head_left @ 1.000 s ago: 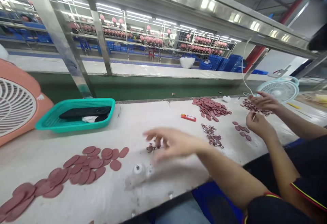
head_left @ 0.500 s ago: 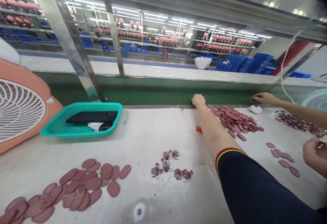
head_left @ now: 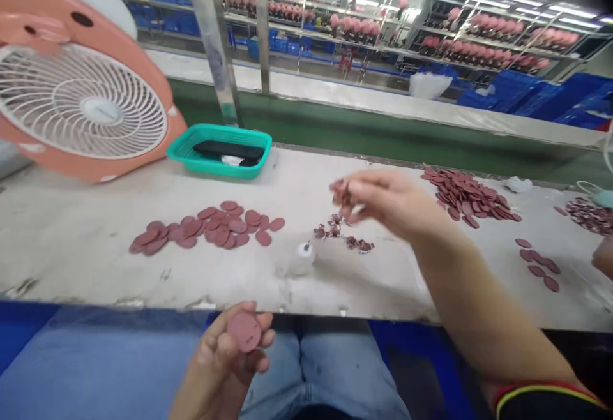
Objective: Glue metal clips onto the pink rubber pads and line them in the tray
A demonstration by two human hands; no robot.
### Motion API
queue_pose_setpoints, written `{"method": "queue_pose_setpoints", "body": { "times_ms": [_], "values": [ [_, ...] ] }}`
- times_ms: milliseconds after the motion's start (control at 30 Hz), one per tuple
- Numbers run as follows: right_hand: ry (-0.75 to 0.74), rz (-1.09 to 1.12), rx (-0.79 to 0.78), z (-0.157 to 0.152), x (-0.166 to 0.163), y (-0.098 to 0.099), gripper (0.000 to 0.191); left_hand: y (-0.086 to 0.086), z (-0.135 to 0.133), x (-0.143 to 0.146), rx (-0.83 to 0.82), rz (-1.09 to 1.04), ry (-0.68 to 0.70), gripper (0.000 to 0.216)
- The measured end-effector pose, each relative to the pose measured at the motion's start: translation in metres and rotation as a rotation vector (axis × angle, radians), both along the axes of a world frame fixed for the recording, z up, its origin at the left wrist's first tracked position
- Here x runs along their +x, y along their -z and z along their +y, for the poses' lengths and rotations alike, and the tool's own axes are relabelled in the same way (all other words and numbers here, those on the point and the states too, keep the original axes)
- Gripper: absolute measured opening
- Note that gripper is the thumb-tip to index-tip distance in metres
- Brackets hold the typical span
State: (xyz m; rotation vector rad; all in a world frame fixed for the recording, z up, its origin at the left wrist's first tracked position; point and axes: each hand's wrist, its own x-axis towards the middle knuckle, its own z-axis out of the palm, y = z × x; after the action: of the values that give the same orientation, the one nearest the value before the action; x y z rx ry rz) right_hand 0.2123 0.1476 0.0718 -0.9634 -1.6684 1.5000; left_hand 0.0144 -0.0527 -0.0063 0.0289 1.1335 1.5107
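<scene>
Disc (head_left: 244, 332) gripped by the left hand (head_left: 218, 369) between thumb and fingers at six o'clock, below the bench edge (head_left: 119, 297), face up as if for inspection; right hand (head_left: 390, 203) pinching a small mauve cluster (head_left: 340, 193) at twelve o'clock, above loose clusters (head_left: 335, 230) spread within easy reach

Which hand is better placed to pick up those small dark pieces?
Probably the right hand: it is over the small dark pieces, while the left hand holds a pink disc below the table edge.
</scene>
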Motion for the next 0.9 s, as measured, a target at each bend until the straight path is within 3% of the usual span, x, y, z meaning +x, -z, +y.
{"method": "queue_pose_setpoints", "body": {
  "times_ms": [67, 133, 233, 367, 600, 733, 900],
  "values": [
    [-0.214, 0.086, 0.010, -0.064, -0.018, 0.015, 0.018, -0.007, -0.005, 0.008, 0.034, -0.024, 0.033, 0.049],
    [-0.201, 0.054, 0.135, -0.113, -0.032, 0.035, 0.017, -0.008, -0.012, 0.010, 0.048, -0.025, 0.061, 0.046],
    [-0.057, -0.036, 0.310, -0.149, -0.043, 0.063, 0.018, -0.001, -0.023, 0.009, 0.012, 0.020, 0.082, 0.041],
    [-0.019, -0.090, 0.283, -0.157, -0.044, 0.078, 0.019, 0.011, -0.031, 0.004, -0.031, 0.029, 0.072, 0.040],
    [-0.083, -0.001, 0.084, -0.160, -0.038, 0.069, 0.019, 0.005, -0.038, 0.001, -0.043, -0.013, 0.132, 0.037],
    [-0.210, -0.069, 0.153, -0.154, -0.035, 0.056, 0.015, -0.002, -0.039, 0.001, -0.017, -0.047, 0.229, 0.042],
    [-0.285, -0.103, 0.280, -0.149, -0.036, 0.049, 0.011, -0.004, -0.039, 0.001, -0.013, -0.050, 0.248, 0.040]
  ]
}}
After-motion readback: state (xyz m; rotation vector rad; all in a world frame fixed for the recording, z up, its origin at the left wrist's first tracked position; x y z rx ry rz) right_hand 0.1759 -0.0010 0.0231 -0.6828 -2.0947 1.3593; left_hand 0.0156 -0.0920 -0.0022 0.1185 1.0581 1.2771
